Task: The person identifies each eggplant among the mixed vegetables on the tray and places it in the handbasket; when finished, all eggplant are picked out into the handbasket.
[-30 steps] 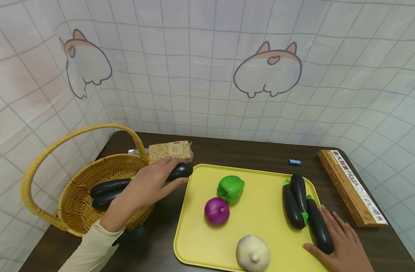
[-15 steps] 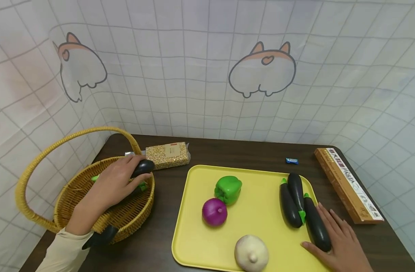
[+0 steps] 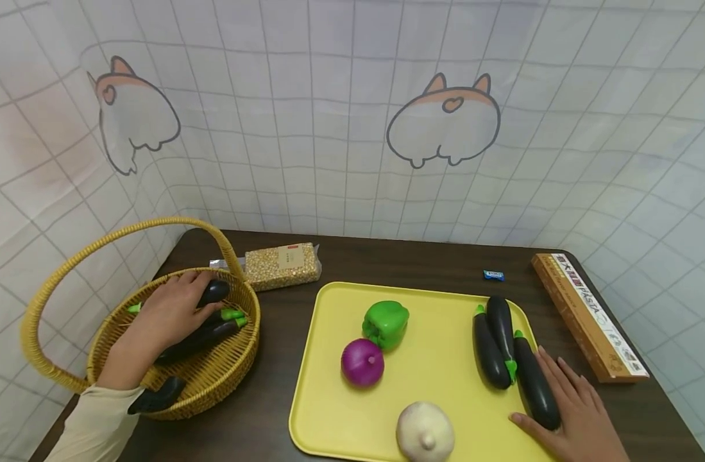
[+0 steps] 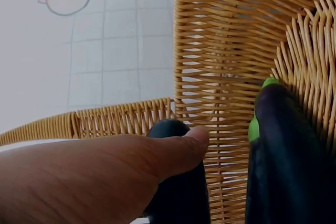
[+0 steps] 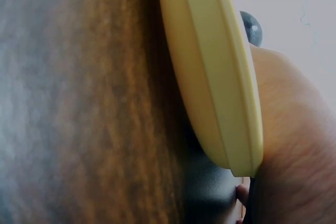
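Inside the yellow wicker basket point(image 3: 254, 333), my left hand point(image 3: 170, 311) grips a dark eggplant point(image 3: 215, 291). The left wrist view shows my thumb point(image 4: 184, 153) laid across it, near the basket wall; the other fingers are hidden there. Beside it in the basket lie two more eggplants point(image 3: 199, 340) with green stems. My right hand point(image 3: 583, 410) rests at the right edge of the yellow tray point(image 3: 323, 410), fingers extended alongside an eggplant point(image 3: 537, 385). Two further eggplants point(image 3: 491, 353) lie just left of that one. In the right wrist view the tray rim point(image 5: 215, 77) covers part of the hand.
On the tray sit a green bell pepper point(image 3: 387, 324), a purple onion point(image 3: 362, 362) and a round whitish vegetable point(image 3: 425, 431). Behind the basket is a bag of grains point(image 3: 280, 266). A pasta box point(image 3: 589, 317) and a small blue packet point(image 3: 493, 275) lie on the dark table point(image 3: 387, 256).
My left hand has carried the eggplant leftward from between basket and tray, over the rim and down into the basket. My right hand has stayed at the tray's right edge.
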The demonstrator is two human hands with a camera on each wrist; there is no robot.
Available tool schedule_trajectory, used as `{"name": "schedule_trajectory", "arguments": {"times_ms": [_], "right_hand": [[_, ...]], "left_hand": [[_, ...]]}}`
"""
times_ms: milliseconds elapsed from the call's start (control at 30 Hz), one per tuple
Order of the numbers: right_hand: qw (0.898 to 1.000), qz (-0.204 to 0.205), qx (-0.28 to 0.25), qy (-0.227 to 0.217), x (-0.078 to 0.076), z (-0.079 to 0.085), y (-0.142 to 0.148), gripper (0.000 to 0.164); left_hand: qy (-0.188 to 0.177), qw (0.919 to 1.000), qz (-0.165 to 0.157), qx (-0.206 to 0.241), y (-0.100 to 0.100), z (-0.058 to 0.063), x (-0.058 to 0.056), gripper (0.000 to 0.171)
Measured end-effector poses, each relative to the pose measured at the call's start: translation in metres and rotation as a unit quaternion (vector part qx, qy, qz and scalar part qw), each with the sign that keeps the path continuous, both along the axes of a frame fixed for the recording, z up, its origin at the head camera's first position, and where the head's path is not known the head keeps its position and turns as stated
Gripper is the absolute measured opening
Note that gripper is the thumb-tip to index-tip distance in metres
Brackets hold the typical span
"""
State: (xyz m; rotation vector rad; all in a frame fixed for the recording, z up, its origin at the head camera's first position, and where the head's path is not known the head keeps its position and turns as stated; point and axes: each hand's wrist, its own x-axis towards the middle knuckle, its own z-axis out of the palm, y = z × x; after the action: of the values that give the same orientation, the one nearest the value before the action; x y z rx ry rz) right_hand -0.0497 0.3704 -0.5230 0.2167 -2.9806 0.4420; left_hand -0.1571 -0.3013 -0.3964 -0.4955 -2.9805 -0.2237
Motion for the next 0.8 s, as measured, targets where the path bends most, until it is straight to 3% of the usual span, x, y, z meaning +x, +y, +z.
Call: {"name": "schedule_trajectory", "arguments": {"times_ms": [400, 667, 800], "right_hand": [[1.0, -0.002, -0.008, 0.004, 0.006, -0.002, 0.001, 0.115], [1.0, -0.004, -0.003, -0.006, 0.008, -0.001, 0.003, 0.115], [1.0, 0.008, -0.009, 0.007, 0.002, 0.003, 0.003, 0.115]], "left_hand": [[-0.009, 1.0, -0.001, 0.001, -0.003, -0.009, -0.003, 0.055], [0.009, 1.0, 0.004, 0.0, -0.001, -0.001, -0.001, 0.053], [0.027, 0.9995, -0.007, 0.012, 0.0, 0.004, 0.008, 0.051]]}}
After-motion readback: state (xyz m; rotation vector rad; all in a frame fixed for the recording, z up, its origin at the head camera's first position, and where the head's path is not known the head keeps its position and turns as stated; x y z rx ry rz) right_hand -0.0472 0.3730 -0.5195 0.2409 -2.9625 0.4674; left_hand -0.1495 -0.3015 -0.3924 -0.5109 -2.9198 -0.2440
